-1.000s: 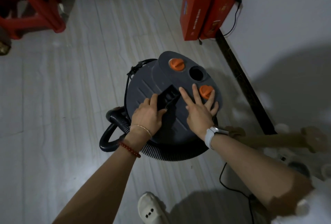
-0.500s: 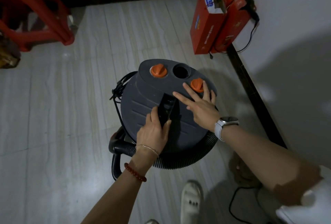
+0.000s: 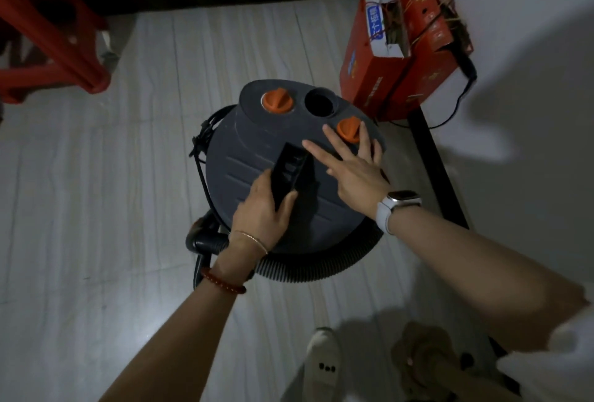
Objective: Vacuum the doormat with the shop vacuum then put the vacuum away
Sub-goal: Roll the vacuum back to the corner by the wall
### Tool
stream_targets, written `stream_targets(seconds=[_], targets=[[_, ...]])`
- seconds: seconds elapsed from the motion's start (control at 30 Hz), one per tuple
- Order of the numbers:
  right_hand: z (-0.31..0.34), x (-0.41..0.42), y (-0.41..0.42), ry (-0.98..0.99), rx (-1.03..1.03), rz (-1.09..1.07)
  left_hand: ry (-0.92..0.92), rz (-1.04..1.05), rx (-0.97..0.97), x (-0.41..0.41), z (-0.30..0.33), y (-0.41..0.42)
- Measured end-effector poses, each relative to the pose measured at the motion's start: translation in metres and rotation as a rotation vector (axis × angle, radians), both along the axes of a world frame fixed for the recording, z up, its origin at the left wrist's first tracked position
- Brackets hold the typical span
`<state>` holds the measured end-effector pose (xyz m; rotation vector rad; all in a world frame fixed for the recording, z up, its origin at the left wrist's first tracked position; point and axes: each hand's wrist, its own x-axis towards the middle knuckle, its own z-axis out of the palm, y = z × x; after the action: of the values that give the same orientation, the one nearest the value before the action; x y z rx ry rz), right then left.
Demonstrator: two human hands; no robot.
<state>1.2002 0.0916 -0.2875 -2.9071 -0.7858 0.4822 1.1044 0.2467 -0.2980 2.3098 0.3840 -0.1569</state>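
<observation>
A view from above looks down at a person's two bare arms reaching to a dark grey shop vacuum that stands on a pale wood-look floor, near the corner of a room. The left hand is curled around the lower end of a black handle on the vacuum's lid, with the thumb on one side and the fingers on the other. The right hand lies flat on the lid just right of the handle, with its fingers spread and reaching around an orange knob. A second orange knob sits farther back on the lid, beside a round open port. A ribbed black hose curves around the near side of the vacuum, and a black cord hangs at its left edge. The left wrist wears a thin gold bracelet and a red bead bracelet; the right wrist wears a watch with a white band. Red cardboard boxes stand against the white wall just behind and to the right of the vacuum. Part of a red stool shows at upper left. A white shoe shows at the bottom edge.
</observation>
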Motion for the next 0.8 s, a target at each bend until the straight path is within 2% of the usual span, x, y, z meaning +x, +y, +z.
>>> stream_targets(seconds=[0.17,0.4,0.5,0.6,0.8], targets=[[0.002,0.049,0.040,0.004,0.034,-0.145,0.032,-0.031,0.086,0.075,0.007,0.043],[0.000,0.130,0.100,0.004,0.060,-0.303,0.067,-0.169,0.088,0.182,0.012,0.109],[0.000,0.170,0.125,-0.039,0.085,-0.309,0.086,-0.173,0.077,0.220,0.013,0.134],[-0.001,0.216,0.154,-0.004,0.059,-0.274,0.102,-0.137,0.059,0.258,0.012,0.162],[-0.003,0.293,0.210,-0.031,0.060,-0.217,0.069,-0.102,0.140,0.327,0.009,0.210]])
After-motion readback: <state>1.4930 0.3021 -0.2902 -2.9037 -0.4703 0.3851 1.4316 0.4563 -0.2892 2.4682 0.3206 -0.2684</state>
